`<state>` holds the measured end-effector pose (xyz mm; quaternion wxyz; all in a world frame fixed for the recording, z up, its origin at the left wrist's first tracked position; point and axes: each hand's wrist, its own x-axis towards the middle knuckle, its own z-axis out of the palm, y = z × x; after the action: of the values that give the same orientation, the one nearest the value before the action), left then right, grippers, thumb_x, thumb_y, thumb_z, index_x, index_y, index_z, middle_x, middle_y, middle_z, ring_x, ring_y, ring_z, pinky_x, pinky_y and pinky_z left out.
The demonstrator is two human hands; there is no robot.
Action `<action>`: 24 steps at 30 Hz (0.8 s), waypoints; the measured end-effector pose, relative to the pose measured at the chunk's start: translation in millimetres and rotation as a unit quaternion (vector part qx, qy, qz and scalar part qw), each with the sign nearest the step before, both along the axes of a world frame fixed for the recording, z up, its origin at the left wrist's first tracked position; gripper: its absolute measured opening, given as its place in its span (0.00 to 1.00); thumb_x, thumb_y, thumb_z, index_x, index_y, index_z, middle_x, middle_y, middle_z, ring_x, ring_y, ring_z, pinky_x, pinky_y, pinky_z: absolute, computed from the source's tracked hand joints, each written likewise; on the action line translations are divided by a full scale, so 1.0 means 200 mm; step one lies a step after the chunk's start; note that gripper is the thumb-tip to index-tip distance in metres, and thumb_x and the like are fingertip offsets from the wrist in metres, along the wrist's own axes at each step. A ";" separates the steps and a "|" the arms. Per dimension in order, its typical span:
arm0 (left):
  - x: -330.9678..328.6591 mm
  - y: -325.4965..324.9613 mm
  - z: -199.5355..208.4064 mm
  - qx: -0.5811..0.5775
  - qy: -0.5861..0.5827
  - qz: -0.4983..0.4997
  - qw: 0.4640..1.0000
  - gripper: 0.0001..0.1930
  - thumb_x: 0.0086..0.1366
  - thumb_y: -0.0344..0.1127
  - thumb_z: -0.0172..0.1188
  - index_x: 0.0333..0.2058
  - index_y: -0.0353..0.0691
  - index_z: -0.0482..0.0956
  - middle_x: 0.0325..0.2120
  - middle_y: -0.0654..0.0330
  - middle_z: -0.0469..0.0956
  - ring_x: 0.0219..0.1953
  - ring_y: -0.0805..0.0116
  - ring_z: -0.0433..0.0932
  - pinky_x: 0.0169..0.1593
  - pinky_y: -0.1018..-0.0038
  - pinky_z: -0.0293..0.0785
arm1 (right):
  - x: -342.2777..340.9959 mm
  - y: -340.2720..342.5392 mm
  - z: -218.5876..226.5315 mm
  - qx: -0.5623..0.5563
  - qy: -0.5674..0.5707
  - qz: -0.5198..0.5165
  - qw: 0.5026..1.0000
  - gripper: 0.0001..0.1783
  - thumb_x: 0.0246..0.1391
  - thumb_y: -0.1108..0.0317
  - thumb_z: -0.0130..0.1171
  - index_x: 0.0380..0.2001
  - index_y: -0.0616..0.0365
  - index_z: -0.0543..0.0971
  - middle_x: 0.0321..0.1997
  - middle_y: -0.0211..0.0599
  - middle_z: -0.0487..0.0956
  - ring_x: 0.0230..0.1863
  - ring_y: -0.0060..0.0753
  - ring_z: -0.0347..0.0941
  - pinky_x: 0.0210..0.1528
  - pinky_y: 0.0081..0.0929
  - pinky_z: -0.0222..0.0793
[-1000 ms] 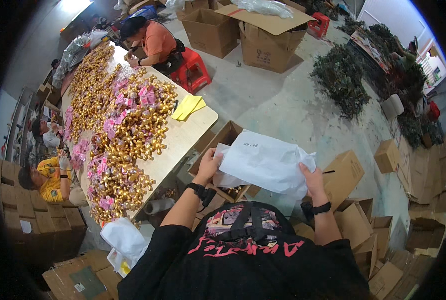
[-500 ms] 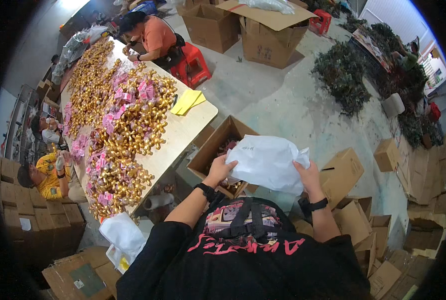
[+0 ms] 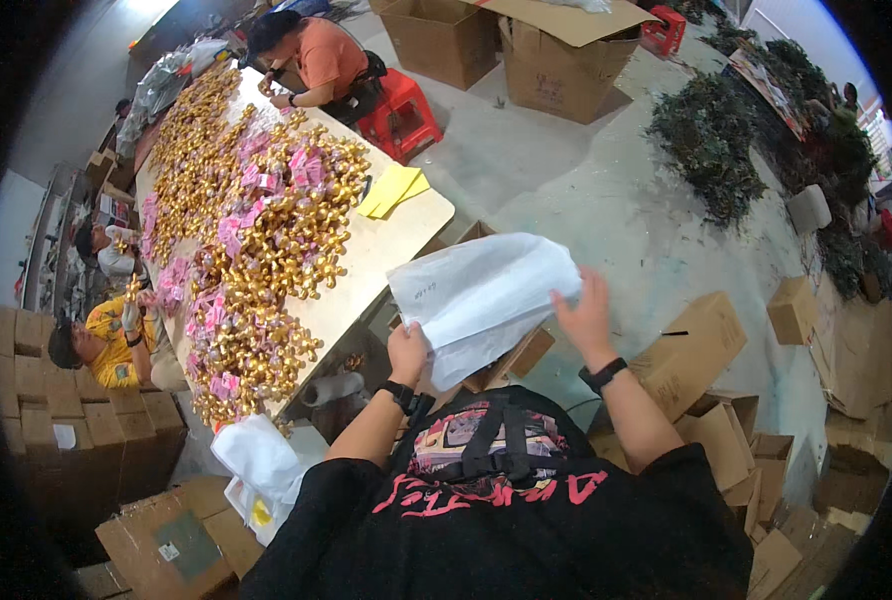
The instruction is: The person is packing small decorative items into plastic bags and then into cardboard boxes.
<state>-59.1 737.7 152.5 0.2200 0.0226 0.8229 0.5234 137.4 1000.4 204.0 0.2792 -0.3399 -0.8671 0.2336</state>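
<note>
A thin, flat white bag (image 3: 486,290) with a small dark mark stretches out in front of me, over an open carton (image 3: 531,352). My left hand (image 3: 407,352) is closed on its near left corner. Beside the bag's right edge is my right hand (image 3: 584,310), its fingers stretched out and apart, the thumb close to the edge. Most of the carton and what lies in it is hidden by the bag.
Left stands a table (image 3: 421,215) heaped with gold ornaments (image 3: 286,245), pink tags and yellow paper (image 3: 391,190). Co-workers sit around it, one on a red stool (image 3: 401,110). Cardboard boxes (image 3: 691,350) lie at right; a white bag (image 3: 261,455) is at lower left. Dark greenery (image 3: 706,150) covers floor beyond.
The white bag has swung left and tilted, with my left hand lower and further left. My right hand has come off its right corner and moved left with the fingers opened.
</note>
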 end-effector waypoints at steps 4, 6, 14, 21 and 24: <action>0.06 0.08 -0.04 -0.096 0.070 -0.038 0.992 0.19 0.66 0.40 0.52 0.25 0.26 0.77 0.20 0.45 0.79 0.23 0.60 0.80 0.30 0.63 0.72 | -0.26 -0.09 -0.07 0.034 -0.120 0.129 0.984 0.44 0.51 0.44 0.62 0.61 0.66 0.65 0.64 0.60 0.63 0.66 0.62 0.54 0.65 0.55 0.51; 0.06 0.07 -0.09 -0.124 0.014 -0.040 0.991 0.18 0.65 0.39 0.54 0.28 0.26 0.80 0.21 0.46 0.79 0.26 0.60 0.80 0.31 0.63 0.72 | -0.41 -0.14 -0.13 0.044 -0.196 0.148 0.968 0.47 0.51 0.40 0.60 0.63 0.66 0.62 0.67 0.63 0.59 0.69 0.66 0.50 0.66 0.59 0.47; 0.19 0.09 -0.28 0.022 -0.259 0.146 0.955 0.17 0.70 0.40 0.51 0.28 0.32 0.76 0.17 0.60 0.72 0.15 0.69 0.68 0.18 0.70 0.59 | -0.75 -0.21 -0.40 -0.146 -0.415 0.139 0.888 0.65 0.46 0.29 0.57 0.70 0.68 0.43 0.73 0.70 0.34 0.73 0.74 0.28 0.70 0.61 0.35; 0.26 0.07 -0.29 0.052 -0.298 0.161 0.939 0.20 0.69 0.43 0.53 0.30 0.28 0.80 0.19 0.59 0.77 0.21 0.70 0.75 0.25 0.73 0.72 | -0.86 -0.26 -0.66 -0.250 -0.470 0.223 0.817 0.67 0.48 0.28 0.55 0.70 0.69 0.36 0.72 0.75 0.32 0.74 0.72 0.32 0.71 0.56 0.42; 0.23 0.14 -0.20 -0.031 -0.329 0.029 0.943 0.22 0.68 0.47 0.54 0.32 0.28 0.80 0.20 0.51 0.79 0.24 0.61 0.81 0.28 0.68 0.76 | -0.86 -0.20 -0.76 -0.276 -0.531 0.234 0.766 0.70 0.46 0.30 0.59 0.70 0.67 0.32 0.73 0.69 0.26 0.76 0.65 0.28 0.72 0.53 0.41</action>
<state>-12.4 766.1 111.8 0.4640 -0.1816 0.7207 0.4819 -34.4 960.2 52.4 -0.3947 -0.2588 -0.8280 0.3028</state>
